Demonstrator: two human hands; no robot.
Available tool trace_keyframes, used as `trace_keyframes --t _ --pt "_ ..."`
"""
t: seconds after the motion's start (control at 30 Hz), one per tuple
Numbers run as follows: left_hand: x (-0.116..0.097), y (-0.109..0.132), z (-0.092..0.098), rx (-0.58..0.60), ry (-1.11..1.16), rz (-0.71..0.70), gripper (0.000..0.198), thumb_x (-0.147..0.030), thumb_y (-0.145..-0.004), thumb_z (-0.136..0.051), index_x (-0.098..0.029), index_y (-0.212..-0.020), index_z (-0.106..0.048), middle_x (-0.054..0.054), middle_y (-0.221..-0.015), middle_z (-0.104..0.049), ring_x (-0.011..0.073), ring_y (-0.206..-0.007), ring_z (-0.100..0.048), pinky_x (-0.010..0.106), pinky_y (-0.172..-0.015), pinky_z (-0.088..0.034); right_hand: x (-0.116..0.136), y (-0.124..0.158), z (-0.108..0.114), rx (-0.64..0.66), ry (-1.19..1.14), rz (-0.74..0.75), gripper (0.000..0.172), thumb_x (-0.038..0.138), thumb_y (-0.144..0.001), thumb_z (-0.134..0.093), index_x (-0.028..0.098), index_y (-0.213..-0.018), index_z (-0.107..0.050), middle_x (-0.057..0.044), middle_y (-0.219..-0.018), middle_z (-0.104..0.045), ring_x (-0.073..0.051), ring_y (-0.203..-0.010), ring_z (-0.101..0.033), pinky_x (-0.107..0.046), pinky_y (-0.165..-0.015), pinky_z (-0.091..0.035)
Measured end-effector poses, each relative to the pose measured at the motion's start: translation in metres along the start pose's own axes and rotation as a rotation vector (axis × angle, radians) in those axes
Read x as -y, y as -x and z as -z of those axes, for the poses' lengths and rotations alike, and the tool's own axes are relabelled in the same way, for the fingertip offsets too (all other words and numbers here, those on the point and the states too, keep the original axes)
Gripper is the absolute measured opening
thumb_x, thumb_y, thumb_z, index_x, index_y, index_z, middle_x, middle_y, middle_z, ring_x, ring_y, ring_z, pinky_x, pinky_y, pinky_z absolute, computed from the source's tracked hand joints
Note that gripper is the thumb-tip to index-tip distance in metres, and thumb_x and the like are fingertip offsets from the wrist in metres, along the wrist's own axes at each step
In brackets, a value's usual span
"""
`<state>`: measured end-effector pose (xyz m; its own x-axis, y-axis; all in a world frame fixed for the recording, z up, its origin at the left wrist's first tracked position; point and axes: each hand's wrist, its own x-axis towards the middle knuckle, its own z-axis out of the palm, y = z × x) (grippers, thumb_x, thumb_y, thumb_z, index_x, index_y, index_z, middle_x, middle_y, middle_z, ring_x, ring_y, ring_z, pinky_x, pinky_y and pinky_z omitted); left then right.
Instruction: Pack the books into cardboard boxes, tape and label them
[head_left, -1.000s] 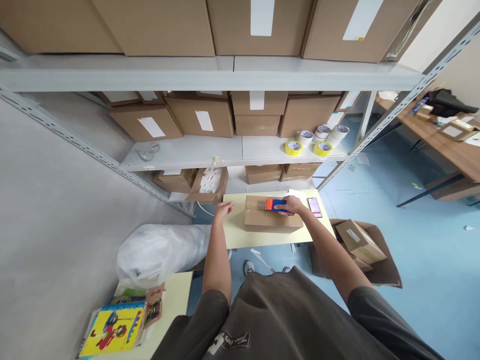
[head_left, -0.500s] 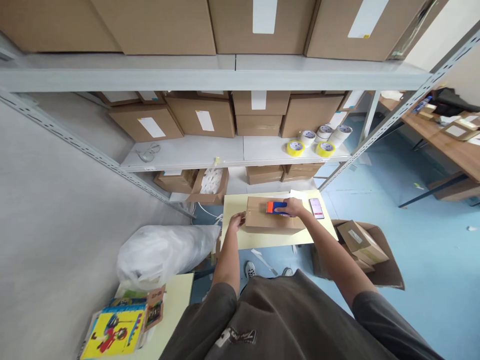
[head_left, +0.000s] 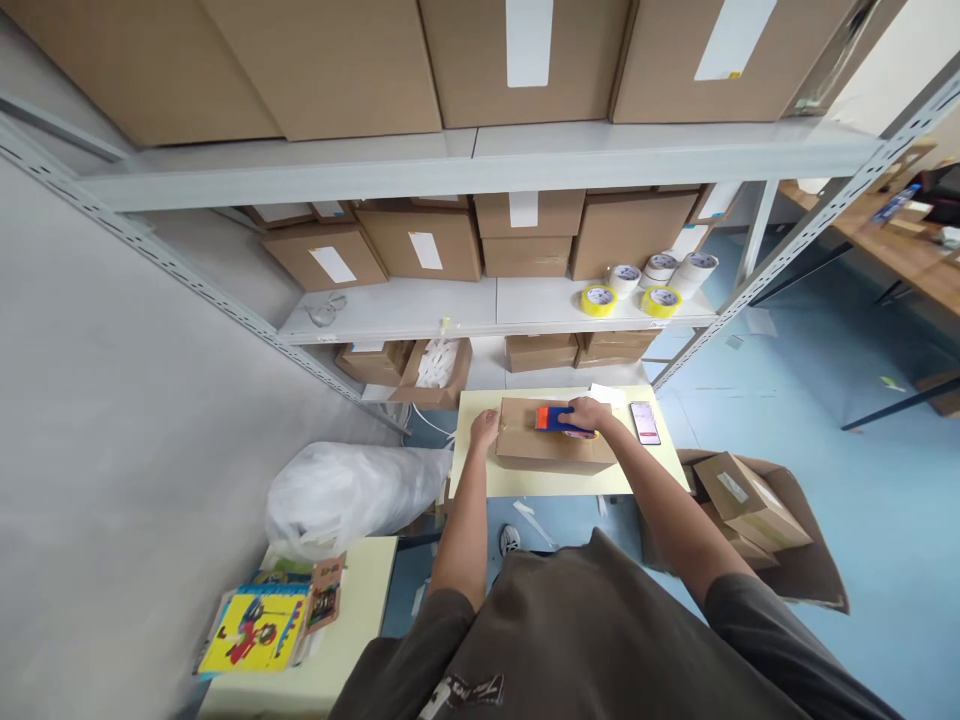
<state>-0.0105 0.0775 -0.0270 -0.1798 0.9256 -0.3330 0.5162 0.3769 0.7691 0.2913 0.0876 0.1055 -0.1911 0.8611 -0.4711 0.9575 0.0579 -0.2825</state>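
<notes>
A brown cardboard box [head_left: 517, 440] lies lengthwise on the small pale yellow table [head_left: 474, 482]. My right hand [head_left: 589, 414] is closed around a blue tape dispenser with an orange end [head_left: 551, 419], which rests on or just over the box top. A roll of tape shows partly below the fingers. At the box's left end my left hand [head_left: 485, 428] is closed against the edge, its fingertips partly hidden. To the right of the box lies a phone [head_left: 645, 423] with a lit screen.
Shelving [head_left: 480, 165] with boxes stands beyond the table. Tape rolls [head_left: 661, 301] sit on its middle shelf. An open carton with boxes [head_left: 814, 560] is on the floor at right; a plastic-wrapped bundle [head_left: 352, 490] and books [head_left: 259, 630] are at left.
My left hand has closed in at the box's left end. The tape dispenser stays in my right hand over the box top, nearly unmoved. The whole view has shifted slightly.
</notes>
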Motion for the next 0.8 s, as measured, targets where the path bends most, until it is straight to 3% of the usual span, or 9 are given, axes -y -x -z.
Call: trace_keyframes --t 0.1,0.2,0.33,0.43,0.53,0.7,0.8 --pt "-0.021 0.012 -0.016 0.015 -0.095 0.051 0.059 -0.072 -0.096 -0.055 -0.019 -0.113 -0.073 0.024 -0.120 -0.078 0.0383 -0.121 -0.071 0.041 -0.098 -0.050 -0.015 0.001 -0.002 -0.017 -0.087 0.065 0.057 0.077 -0.086 -0.068 0.021 -0.090 -0.079 -0.009 -0.095 -0.080 -0.026 -0.089 -0.073 -0.028 -0.070 -0.045" --pt "-0.027 0.027 -0.028 -0.042 -0.128 0.111 0.063 -0.072 -0.099 -0.048 -0.019 -0.127 -0.068 0.026 -0.130 -0.074 0.0403 -0.125 -0.069 0.044 -0.099 -0.049 -0.024 0.008 -0.011 -0.094 -0.124 0.060 0.060 0.083 -0.082 -0.069 0.023 -0.083 -0.076 -0.006 -0.085 -0.077 -0.024 -0.082 -0.070 -0.028 -0.067 -0.043" --pt "-0.028 0.033 -0.028 -0.052 -0.167 0.127 0.059 -0.065 -0.106 -0.037 -0.019 -0.129 -0.066 0.025 -0.132 -0.073 0.0390 -0.127 -0.067 0.043 -0.100 -0.048 -0.023 0.013 -0.021 -0.154 -0.185 0.109 0.061 0.083 -0.075 -0.076 0.023 -0.084 -0.075 -0.006 -0.081 -0.076 -0.024 -0.079 -0.069 -0.027 -0.065 -0.043" --pt "-0.030 0.031 -0.026 -0.054 -0.198 0.133 0.058 -0.064 -0.106 -0.036 -0.019 -0.125 -0.067 0.024 -0.131 -0.074 0.0388 -0.127 -0.067 0.042 -0.100 -0.047 -0.039 0.014 -0.013 -0.142 -0.212 0.138 0.058 0.081 -0.075 -0.078 0.023 -0.085 -0.076 -0.006 -0.080 -0.076 -0.023 -0.079 -0.068 -0.027 -0.067 -0.044" --pt "-0.031 0.027 -0.026 -0.059 -0.231 0.119 0.055 -0.062 -0.107 -0.036 -0.019 -0.120 -0.068 0.024 -0.127 -0.074 0.0392 -0.126 -0.067 0.042 -0.101 -0.046 -0.095 0.024 0.004 -0.175 -0.207 0.074 0.053 0.075 -0.076 -0.079 0.022 -0.077 -0.073 -0.006 -0.081 -0.076 -0.022 -0.079 -0.068 -0.027 -0.067 -0.044" --pt "-0.027 0.018 -0.029 -0.073 -0.259 0.085 0.053 -0.059 -0.108 -0.035 -0.019 -0.117 -0.068 0.024 -0.125 -0.075 0.0402 -0.123 -0.068 0.043 -0.098 -0.047 -0.218 0.071 0.026 -0.240 -0.222 -0.233 0.044 0.063 -0.077 -0.081 0.023 -0.066 -0.067 -0.005 -0.066 -0.070 -0.023 -0.072 -0.067 -0.029 -0.062 -0.042" --pt "-0.024 0.015 -0.030 -0.076 -0.256 0.076 0.054 -0.062 -0.107 -0.035 -0.020 -0.115 -0.068 0.022 -0.121 -0.076 0.0399 -0.123 -0.067 0.042 -0.097 -0.048 -0.247 0.092 0.028 -0.267 -0.227 -0.304 0.045 0.064 -0.075 -0.083 0.024 -0.062 -0.065 -0.007 -0.062 -0.068 -0.025 -0.073 -0.067 -0.030 -0.060 -0.043"
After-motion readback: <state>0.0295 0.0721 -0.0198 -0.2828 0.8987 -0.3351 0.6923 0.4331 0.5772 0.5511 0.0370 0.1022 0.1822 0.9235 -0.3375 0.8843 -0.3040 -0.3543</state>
